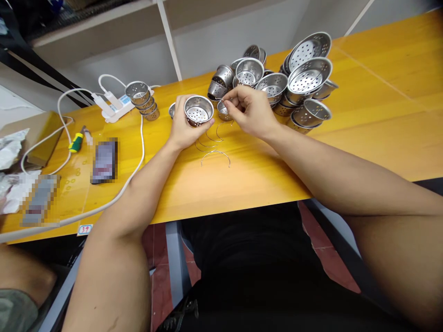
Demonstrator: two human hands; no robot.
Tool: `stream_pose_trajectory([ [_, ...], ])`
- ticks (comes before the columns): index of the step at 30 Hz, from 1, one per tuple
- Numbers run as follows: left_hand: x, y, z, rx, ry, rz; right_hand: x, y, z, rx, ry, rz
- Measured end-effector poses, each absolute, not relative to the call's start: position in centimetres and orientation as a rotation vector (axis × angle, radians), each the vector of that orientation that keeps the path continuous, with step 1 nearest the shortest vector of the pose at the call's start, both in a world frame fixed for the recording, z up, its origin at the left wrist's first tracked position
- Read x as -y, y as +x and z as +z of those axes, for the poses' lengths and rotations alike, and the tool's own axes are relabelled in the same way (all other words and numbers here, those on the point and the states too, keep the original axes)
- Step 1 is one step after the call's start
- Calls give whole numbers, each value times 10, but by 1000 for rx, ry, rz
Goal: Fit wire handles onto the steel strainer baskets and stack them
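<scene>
Here are the hands, both busy: the left hand [186, 123] is curled around a cup [199, 110], fingers behind its left side, thumb along the front near the rim, mouth facing up. And the right hand [249, 109], just beside it, has thumb and forefinger pinched together on a thin wire [218, 98], the tip pointing towards that cup.

Sweeping in from the far left of the yellow worktop [256, 177], there's crumpled packaging [14, 193], then a box [51, 140] and a blurred-out grey object [39, 200]. Next up, a green-and-yellow screwdriver [76, 142], with a label [85, 229] reading 39 at the front edge. A blurred-out dark object [104, 161] follows, and behind it a white power strip [117, 108] with two plugs in it. A white cable [140, 159] loops forward, and a leaning stack [148, 107] of perforated cups stands right beside the strip.

Into the middle: bent loose wires [215, 151] lie in front of the held cup. A small cup [224, 112] sits under the right fingertips, and behind and right of it comes the big heap [272, 85], shiny perforated cups tumbled together, some nested, several tilted.
</scene>
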State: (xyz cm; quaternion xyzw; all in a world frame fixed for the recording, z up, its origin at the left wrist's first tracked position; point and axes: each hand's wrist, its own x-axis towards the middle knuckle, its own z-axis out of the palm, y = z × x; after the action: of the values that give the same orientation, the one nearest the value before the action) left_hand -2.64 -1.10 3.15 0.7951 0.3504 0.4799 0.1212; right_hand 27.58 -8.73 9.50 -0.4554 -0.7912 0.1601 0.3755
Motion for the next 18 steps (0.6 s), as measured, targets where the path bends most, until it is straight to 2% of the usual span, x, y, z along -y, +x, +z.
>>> stream_pose_trajectory([
  [11,18,-14,38,-961,2314,1275,88,273,93,1957,-1158,396],
  [18,15,-17,36,-959,2330,1317,91,271,96,1947,-1184,408],
])
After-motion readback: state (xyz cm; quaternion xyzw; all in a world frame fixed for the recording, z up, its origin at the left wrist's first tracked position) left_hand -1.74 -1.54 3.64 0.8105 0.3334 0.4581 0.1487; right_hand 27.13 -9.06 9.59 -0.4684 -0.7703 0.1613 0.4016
